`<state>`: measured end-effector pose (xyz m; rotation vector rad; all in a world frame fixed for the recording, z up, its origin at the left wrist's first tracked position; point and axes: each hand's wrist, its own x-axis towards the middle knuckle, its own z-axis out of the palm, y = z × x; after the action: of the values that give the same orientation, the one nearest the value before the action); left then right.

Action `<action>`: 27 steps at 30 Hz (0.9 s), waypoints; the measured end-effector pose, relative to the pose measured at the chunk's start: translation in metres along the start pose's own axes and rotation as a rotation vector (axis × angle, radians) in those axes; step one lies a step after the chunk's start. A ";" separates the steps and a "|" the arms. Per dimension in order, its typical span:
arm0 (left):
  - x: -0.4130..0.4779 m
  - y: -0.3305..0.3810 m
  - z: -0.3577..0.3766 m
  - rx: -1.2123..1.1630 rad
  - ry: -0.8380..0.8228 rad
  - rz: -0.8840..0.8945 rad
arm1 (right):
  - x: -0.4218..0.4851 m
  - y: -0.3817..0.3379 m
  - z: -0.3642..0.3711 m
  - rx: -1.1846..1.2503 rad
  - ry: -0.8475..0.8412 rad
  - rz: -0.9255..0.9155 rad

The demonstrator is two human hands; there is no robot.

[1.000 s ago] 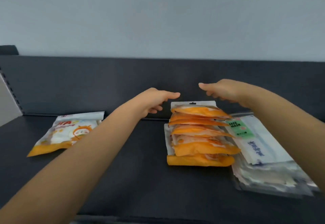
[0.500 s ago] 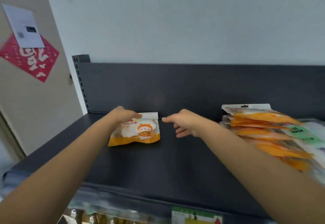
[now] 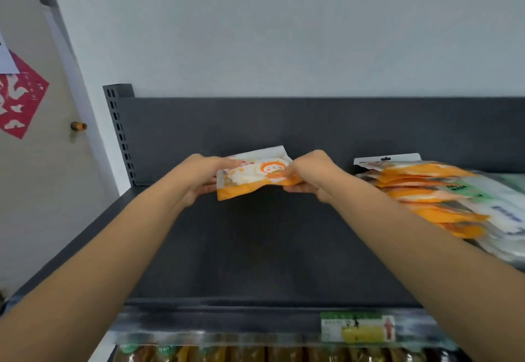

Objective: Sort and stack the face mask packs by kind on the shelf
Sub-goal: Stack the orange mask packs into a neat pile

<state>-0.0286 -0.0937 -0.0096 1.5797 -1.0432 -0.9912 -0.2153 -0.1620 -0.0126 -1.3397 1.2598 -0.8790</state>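
Gripping a single soft plastic mask pack, white with an orange bottom band and a cartoon face (image 3: 254,173), the person holds it by both short edges near the back of the dark grey metal shelf (image 3: 255,248). The left hand (image 3: 200,178) and the right hand (image 3: 309,175) are each closed on an edge, thumb above and fingers beneath, and the pack appears raised just off the shelf. A slanting stack of matching orange packs (image 3: 420,191) lies to the right, overlapping clear white-and-green packs (image 3: 500,211). That stack looks fanned and unstable; setting this slippery pouch on top carelessly could slide packs forward or mix the two kinds.
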 end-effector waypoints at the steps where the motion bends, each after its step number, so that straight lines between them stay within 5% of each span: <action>1: -0.002 0.012 0.010 -0.013 -0.032 0.041 | -0.005 -0.008 -0.016 0.025 0.037 -0.037; 6: -0.001 0.065 0.082 -0.106 -0.131 0.143 | -0.032 -0.036 -0.114 0.050 0.239 -0.172; 13: 0.013 0.086 0.209 -0.094 -0.242 0.101 | -0.028 -0.019 -0.229 -0.030 0.363 -0.118; 21: 0.037 0.069 0.279 -0.017 -0.172 0.015 | 0.016 0.020 -0.296 -0.227 0.237 0.017; 27: 0.039 0.050 0.284 -0.052 -0.072 -0.051 | 0.032 0.037 -0.321 -0.131 0.160 0.040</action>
<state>-0.2918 -0.2176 -0.0241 1.5445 -1.0224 -1.1089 -0.5261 -0.2535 0.0050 -1.3621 1.4846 -0.9024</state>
